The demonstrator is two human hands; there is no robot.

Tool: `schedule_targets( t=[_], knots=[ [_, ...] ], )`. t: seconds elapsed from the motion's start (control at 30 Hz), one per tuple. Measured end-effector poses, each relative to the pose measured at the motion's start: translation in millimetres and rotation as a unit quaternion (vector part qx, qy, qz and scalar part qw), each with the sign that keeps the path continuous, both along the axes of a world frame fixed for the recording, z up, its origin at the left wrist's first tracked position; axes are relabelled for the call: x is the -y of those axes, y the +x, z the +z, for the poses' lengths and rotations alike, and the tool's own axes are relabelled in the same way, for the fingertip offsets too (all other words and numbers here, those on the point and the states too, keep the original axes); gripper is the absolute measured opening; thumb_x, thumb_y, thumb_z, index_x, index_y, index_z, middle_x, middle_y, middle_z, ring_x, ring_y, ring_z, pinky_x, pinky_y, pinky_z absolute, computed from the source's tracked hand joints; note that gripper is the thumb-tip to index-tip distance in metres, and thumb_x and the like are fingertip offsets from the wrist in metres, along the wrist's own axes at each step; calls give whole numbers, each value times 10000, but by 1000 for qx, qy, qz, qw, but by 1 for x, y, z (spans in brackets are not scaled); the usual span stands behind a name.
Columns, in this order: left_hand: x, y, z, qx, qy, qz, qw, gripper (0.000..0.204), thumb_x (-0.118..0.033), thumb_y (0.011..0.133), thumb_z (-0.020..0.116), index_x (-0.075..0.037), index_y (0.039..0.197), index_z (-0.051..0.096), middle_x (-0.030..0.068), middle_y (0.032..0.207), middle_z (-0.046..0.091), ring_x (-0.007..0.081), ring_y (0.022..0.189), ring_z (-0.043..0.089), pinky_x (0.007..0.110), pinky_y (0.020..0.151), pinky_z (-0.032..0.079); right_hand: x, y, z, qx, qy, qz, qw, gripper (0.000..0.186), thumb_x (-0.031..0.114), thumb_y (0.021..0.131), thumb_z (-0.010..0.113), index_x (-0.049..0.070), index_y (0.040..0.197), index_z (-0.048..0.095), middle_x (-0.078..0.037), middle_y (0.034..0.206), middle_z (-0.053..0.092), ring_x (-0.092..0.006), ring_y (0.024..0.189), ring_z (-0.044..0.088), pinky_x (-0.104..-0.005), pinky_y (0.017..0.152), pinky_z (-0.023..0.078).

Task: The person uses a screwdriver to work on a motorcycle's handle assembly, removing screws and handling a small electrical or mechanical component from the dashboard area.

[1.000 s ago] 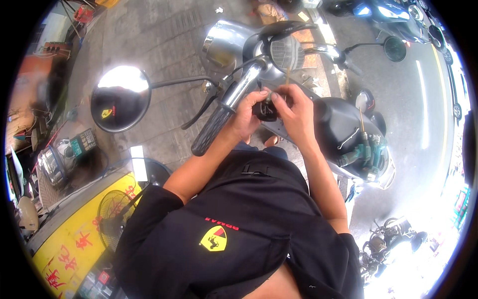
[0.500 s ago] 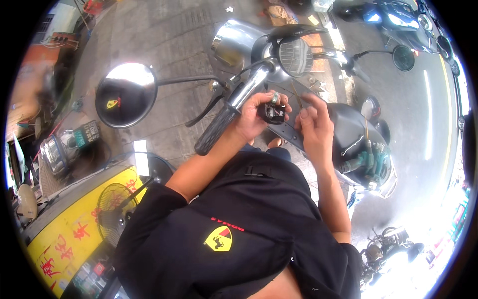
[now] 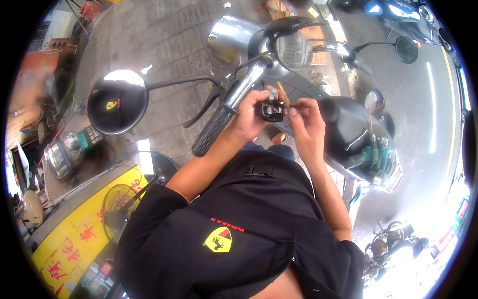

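Note:
My left hand [image 3: 250,113], closed, holds a small black switch housing [image 3: 272,111] just right of the handlebar grip. Its open side faces up and shows metal parts inside. A small pale-green piece [image 3: 272,94] sits by the thumb; what it is I cannot make out. My right hand [image 3: 307,122] pinches a thin brass-coloured rod [image 3: 282,90], its fingertips close to the housing's right side. Whether the rod touches the housing is unclear. Beside my left hand is the black ribbed grip [image 3: 214,132] of a scooter's chrome handlebar [image 3: 253,82].
A round mirror [image 3: 118,102] juts out left, another mirror [image 3: 407,50] right. On the dark scooter seat [image 3: 341,122] lie a green power tool [image 3: 376,158] and a small metal wrench [image 3: 356,141]. A fan [image 3: 119,207] stands by a yellow sign [image 3: 74,244] at lower left.
My right hand has moved left and closed in on the housing, bringing the thin rod along. The left hand keeps its hold, and the whole view has shifted slightly.

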State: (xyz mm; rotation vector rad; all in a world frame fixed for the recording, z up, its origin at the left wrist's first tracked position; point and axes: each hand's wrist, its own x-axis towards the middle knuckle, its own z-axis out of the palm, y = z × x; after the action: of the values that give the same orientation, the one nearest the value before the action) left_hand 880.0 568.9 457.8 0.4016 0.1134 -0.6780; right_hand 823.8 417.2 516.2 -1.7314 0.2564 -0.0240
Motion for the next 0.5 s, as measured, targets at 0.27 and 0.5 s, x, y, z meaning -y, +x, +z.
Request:
schedule_targets(
  t=[0.27,0.5],
  knots=[
    [3,-2,1,-61,39,13,997,254,-243,926,493,-27,1002,602,126,1074,618,253,981,632,411,884,537,-3,-1,4,71,-184,37,980,144,26,880,673,35,1023,654,-73,822,626,-143,590,579,-287,568,477],
    [3,-1,2,-65,7,23,998,230,-201,914,508,-11,1005,600,130,1075,613,251,995,621,386,910,516,-7,7,9,153,-266,50,950,184,5,846,683,52,1024,676,-98,789,588,-249,591,603,-335,555,487]
  ],
)
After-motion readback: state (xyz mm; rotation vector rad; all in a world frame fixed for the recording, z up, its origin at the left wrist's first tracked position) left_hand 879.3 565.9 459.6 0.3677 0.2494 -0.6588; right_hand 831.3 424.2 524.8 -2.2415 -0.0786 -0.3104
